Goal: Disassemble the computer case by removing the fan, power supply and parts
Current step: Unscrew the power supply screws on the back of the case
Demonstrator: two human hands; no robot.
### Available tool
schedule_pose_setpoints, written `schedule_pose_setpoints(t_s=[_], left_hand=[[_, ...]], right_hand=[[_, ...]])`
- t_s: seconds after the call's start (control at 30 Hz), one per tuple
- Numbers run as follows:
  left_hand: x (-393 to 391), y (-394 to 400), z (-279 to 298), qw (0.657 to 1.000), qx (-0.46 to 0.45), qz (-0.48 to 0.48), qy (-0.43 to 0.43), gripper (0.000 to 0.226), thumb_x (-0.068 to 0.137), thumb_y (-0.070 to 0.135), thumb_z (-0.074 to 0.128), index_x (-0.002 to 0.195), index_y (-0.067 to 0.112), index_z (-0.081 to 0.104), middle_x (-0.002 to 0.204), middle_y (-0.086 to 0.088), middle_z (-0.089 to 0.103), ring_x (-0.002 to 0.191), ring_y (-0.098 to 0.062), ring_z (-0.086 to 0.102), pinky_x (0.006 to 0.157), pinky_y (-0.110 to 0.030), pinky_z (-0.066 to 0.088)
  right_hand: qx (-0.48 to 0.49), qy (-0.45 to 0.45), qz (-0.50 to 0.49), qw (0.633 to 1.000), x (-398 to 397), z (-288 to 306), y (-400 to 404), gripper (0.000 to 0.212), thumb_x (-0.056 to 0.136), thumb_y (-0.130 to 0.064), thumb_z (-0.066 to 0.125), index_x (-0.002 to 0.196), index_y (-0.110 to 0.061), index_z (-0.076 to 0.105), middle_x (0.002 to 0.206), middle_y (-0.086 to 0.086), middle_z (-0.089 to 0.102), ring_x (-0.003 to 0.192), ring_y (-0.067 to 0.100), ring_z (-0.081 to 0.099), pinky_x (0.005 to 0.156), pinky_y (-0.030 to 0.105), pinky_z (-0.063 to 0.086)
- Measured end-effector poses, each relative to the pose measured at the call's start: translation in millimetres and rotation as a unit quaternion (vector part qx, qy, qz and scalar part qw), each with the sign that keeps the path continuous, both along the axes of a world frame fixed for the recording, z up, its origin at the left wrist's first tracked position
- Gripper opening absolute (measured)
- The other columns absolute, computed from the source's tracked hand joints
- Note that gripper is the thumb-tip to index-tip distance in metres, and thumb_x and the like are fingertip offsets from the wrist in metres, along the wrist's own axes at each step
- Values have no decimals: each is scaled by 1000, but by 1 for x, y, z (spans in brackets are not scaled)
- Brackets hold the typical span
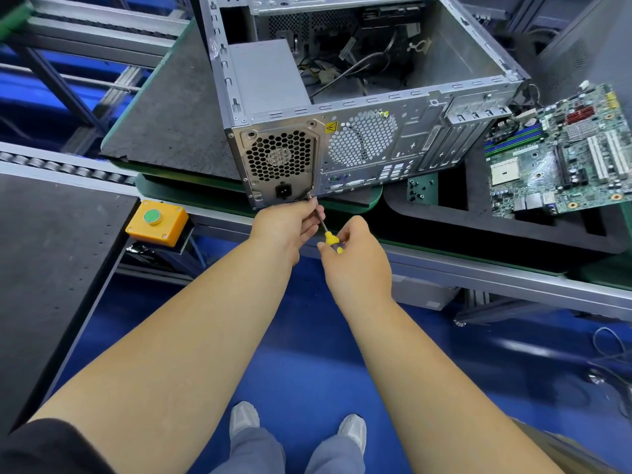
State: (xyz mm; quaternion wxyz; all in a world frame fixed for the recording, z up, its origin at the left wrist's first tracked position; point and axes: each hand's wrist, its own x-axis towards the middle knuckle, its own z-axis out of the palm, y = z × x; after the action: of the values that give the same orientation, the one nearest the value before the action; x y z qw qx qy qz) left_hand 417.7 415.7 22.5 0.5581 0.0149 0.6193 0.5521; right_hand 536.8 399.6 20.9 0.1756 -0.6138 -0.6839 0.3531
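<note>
An open grey computer case point(410, 142) lies on its side on a dark pad, rear panel toward me. The power supply point(278, 159) sits in its left corner, honeycomb grille and socket facing me. Loose cables point(352, 68) lie inside the case. My right hand point(355, 254) grips the yellow handle of a screwdriver point(329, 237), whose tip meets a screw at the power supply's lower right corner. My left hand point(290, 224) pinches the screwdriver's shaft near the tip.
A removed green motherboard point(564, 155) lies on a black foam tray point(478, 213) to the right. A yellow box with a green button point(156, 223) sits on the conveyor rail at left. A black table point(44, 254) stands at the left; blue floor lies below.
</note>
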Motion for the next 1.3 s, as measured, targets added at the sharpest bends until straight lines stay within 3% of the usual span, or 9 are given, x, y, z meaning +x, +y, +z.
schedule_pose_setpoints(t_s=[0.17,0.3,0.37,0.57,0.67,0.77,0.97,1.1,1.3], left_hand=[[3,7,1,1000,-22,-3,-7,21,98,27,57,81,16,62,54,11,67,65,-1,64,65,-11,50],[4,9,-4,1000,-20,14,5,21,98,26,57,80,17,63,54,12,67,57,3,65,60,-10,50],[3,9,-7,1000,-14,20,7,20,98,25,57,81,17,63,55,12,68,55,4,66,59,-10,50],[3,10,-11,999,2,41,5,18,98,21,57,82,15,64,56,10,69,54,2,66,54,-12,52],[2,8,-11,999,6,42,6,14,97,21,59,86,14,65,60,8,71,59,1,68,53,-12,52],[2,7,-11,999,13,41,4,13,97,20,59,87,14,65,61,8,71,60,-1,69,62,-14,55],[2,4,-9,999,20,29,0,14,98,20,57,90,13,66,66,7,72,62,-2,70,55,-12,53],[2,2,-8,999,21,25,3,14,98,20,57,91,13,67,76,4,73,67,-2,70,63,-13,55],[6,-1,-1,999,23,22,-9,24,102,16,48,84,14,64,68,5,69,66,-3,67,69,-14,52]], right_hand=[[100,-96,30,990,-4,-2,-4,28,92,-31,64,96,-21,38,90,-1,58,84,26,52,56,34,39],[-27,-52,12,998,-2,-11,1,29,90,-43,63,93,-25,40,79,-12,52,68,13,50,51,30,30],[-143,57,-10,988,-2,-11,5,26,90,-44,64,88,-26,45,76,-9,54,61,10,50,53,29,37],[-467,395,-75,788,9,-6,10,39,101,-41,47,90,-9,66,62,0,55,46,10,44,44,20,38],[-477,428,-86,763,11,-6,10,39,105,-32,39,95,-5,66,61,0,56,46,9,43,43,18,38],[-446,415,-92,788,7,-7,9,34,105,-29,44,93,-6,65,59,-1,57,45,8,44,44,18,38],[-316,290,-71,901,4,-13,7,22,99,-31,56,93,-12,64,64,-1,61,46,9,48,48,24,38],[-211,213,-64,952,3,-11,4,20,92,-33,65,84,-17,55,69,-2,58,52,11,48,47,25,41],[23,-29,8,999,1,-6,0,24,92,-33,62,87,-22,41,79,-6,54,64,15,49,50,30,31]])
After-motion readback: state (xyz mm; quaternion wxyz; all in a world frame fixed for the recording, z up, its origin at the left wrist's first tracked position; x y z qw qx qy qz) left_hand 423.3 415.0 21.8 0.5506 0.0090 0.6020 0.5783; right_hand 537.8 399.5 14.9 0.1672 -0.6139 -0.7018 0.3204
